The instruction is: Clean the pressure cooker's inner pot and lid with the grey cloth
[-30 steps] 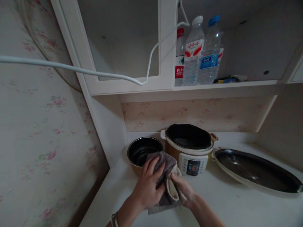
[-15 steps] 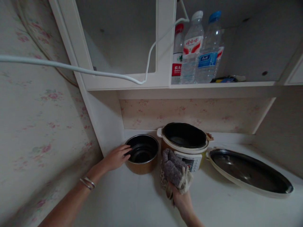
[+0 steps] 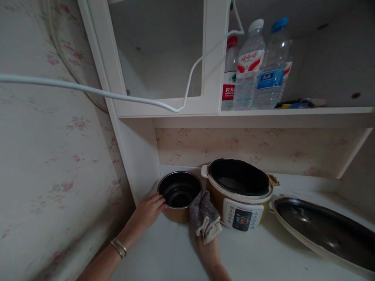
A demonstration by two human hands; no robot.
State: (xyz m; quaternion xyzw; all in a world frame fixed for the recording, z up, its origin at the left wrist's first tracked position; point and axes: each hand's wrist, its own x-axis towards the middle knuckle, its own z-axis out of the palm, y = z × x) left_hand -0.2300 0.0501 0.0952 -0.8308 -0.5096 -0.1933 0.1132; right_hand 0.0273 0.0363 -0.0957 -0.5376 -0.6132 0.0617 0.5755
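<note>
From here I see the desk [image 3: 263,253] carrying everything, and on the far right of it, well apart from either grip, the big oval lid [image 3: 325,230] lies upturned. Just right of my right grip stands the cooker [image 3: 238,197], open, with its dark inside bare and its control panel facing me. Left of that, between my two hands, sits the round inner pot [image 3: 179,191], out of the cooker, resting on the desk and empty as far as I can tell.

My left hand [image 3: 148,210] is on the pot's near-left rim, fingers laid along the outer edge; whether that grip is truly closed on the rim I cannot tell. My right hand [image 3: 208,249] holds a bunched grey cloth [image 3: 203,216], grip wrapped around its lower end, the cloth's top lying against the pot's right side and just beside the cooker.

My judgement on progress: the cooker is already taken apart, with lid off and pot out, and the cloth is in hand at the pot. The inside of the pot does not look wiped yet; the cooker and lid stand untouched.

Above, on the shelf, three water bottles [image 3: 258,66] stand well clear.
</note>
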